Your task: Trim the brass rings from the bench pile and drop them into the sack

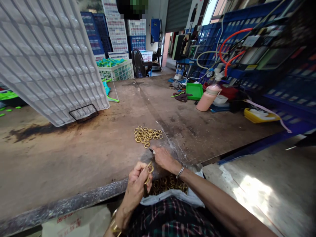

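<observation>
My left hand [137, 180] is at the table's front edge, fingers closed on a few brass-coloured rings [150, 169]. My right hand [165, 160] rests low over the table, fingers closed round a small tool with a dark pointed tip [151, 150], perhaps a knife; most of it is hidden in the hand. That tip is just short of a loose pile of similar rings [145, 133] lying on the brown tabletop [106, 144]. Below the table edge, in my lap, a white bag [170, 197] lies open with many more rings inside.
A white ribbed plastic panel [54, 59] stands tilted at the left, beside a black wire stand [84, 113]. To the right are a pink bottle [208, 98], a green tray [194, 91] and a yellow tray [261, 116]. Stacked crates [116, 29] and a black fan [138, 62] stand behind.
</observation>
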A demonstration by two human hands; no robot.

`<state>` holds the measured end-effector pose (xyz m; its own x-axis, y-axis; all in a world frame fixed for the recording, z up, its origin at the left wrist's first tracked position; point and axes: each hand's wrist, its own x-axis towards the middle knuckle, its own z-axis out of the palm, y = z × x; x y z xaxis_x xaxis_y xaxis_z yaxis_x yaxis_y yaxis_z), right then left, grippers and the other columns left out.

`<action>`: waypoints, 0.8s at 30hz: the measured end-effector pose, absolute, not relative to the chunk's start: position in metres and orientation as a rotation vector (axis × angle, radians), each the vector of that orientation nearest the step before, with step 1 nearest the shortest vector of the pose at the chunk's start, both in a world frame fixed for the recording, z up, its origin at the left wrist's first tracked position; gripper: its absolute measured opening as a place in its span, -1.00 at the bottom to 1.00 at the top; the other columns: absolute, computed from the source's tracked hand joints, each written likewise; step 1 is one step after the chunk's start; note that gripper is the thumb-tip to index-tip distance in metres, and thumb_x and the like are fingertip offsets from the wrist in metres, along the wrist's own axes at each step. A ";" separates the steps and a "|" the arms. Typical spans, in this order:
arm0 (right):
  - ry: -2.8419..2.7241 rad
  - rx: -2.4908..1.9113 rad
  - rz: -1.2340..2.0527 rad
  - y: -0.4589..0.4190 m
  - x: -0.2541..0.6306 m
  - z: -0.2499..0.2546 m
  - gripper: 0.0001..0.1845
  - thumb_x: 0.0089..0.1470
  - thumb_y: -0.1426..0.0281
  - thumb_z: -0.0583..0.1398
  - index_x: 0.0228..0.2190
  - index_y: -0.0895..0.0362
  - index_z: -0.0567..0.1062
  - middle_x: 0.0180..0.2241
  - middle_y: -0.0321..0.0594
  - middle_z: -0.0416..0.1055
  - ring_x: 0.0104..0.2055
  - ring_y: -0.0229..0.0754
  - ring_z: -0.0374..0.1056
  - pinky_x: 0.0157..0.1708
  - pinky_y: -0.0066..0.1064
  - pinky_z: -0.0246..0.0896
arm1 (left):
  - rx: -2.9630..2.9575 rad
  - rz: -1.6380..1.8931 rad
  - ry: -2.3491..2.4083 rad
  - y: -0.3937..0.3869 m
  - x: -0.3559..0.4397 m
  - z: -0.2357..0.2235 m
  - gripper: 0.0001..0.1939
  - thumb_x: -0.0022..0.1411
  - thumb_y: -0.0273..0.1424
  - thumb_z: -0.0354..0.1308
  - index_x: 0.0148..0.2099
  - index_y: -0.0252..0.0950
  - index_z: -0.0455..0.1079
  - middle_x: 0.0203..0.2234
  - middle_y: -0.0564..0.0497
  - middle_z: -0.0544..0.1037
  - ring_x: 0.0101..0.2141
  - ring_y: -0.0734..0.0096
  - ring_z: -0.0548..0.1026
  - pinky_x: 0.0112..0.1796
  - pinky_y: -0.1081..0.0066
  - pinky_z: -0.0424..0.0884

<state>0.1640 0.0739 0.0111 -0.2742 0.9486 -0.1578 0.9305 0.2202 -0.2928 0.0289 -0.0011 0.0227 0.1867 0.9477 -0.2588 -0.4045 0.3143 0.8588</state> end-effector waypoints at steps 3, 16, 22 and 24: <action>-2.327 -1.830 0.482 0.087 0.163 0.010 -0.72 0.03 0.54 -0.01 -0.18 0.17 0.30 -0.34 -0.09 0.44 -0.33 -0.18 0.35 -0.39 -0.45 0.00 | 0.480 1.074 0.844 0.004 0.026 0.025 -0.69 0.02 -0.18 0.17 -0.43 -0.28 0.17 -0.65 0.14 0.34 -0.72 0.69 0.19 -0.71 0.64 0.05; -2.307 -1.860 0.457 0.112 0.149 0.001 -0.78 0.08 0.45 0.00 -0.19 0.11 0.29 -0.32 -0.15 0.45 -0.29 -0.18 0.37 -0.44 -0.46 -0.05 | 0.226 1.092 0.753 0.015 0.013 0.001 -0.75 -0.09 -0.37 0.26 -0.35 -0.30 0.27 -0.57 0.09 0.40 -0.61 0.61 0.33 -0.69 0.65 0.08; -2.327 -1.867 0.435 0.114 0.149 0.000 -0.78 0.07 0.44 0.02 -0.20 0.12 0.30 -0.32 -0.11 0.45 -0.28 -0.14 0.37 -0.44 -0.44 -0.04 | 0.260 1.085 0.744 0.017 0.010 -0.001 -0.79 -0.07 -0.40 0.26 -0.46 -0.34 0.26 -0.50 0.04 0.42 -0.54 0.58 0.37 -0.64 0.63 0.17; -2.345 -1.881 0.424 0.114 0.149 0.000 -0.79 0.07 0.46 0.01 -0.21 0.13 0.32 -0.33 -0.08 0.45 -0.29 -0.14 0.37 -0.44 -0.44 -0.04 | 0.290 1.075 0.751 0.016 0.010 -0.002 -0.79 -0.09 -0.42 0.27 -0.43 -0.34 0.27 -0.49 0.04 0.42 -0.52 0.57 0.38 -0.63 0.63 0.18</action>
<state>0.1489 0.1135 0.0000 -0.2289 0.9691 -0.0914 0.9398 0.1955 -0.2804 0.0098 0.0164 -0.0016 0.2620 0.8731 -0.4112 -0.6859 0.4682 0.5571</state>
